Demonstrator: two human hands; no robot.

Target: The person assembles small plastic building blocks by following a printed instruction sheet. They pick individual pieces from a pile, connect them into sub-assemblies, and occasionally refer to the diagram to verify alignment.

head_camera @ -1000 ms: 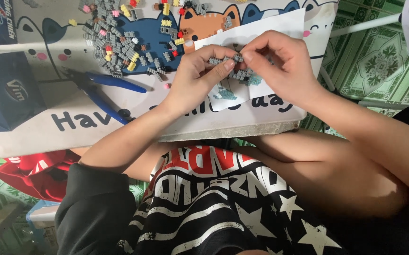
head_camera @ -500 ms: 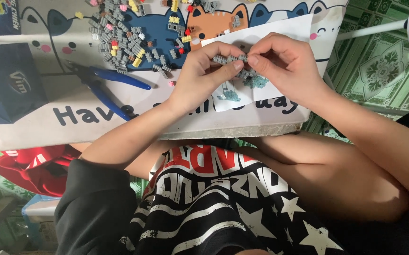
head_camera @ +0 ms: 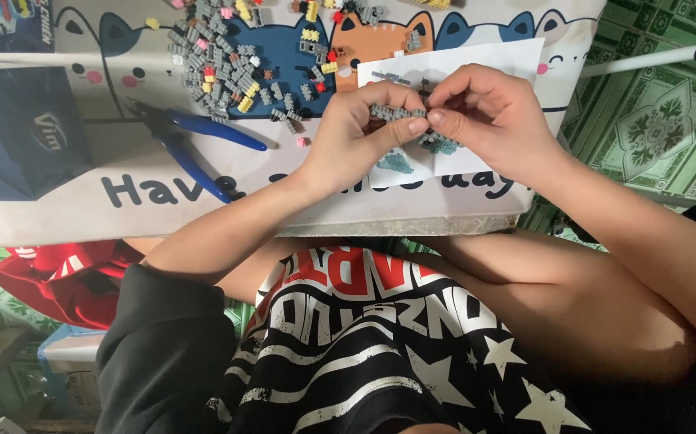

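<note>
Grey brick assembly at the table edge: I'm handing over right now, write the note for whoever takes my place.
Left hand: grip closed on the grey brick assembly, thumb along its front.
Right hand: fingertips pinch the same assembly from the other side.
Both are above the white instruction sheet, where a second grey built section sits under the right hand.
Loose bricks, mostly grey, lie spread on the cat-print mat; blue-handled pliers lie beside them.
Done: two small sections built.
Left: many bricks unused.

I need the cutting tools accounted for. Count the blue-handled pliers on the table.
1. The blue-handled pliers lie on the cat-print table, left of the left hand and below the loose brick pile. Others could lie outside the frame.
</note>
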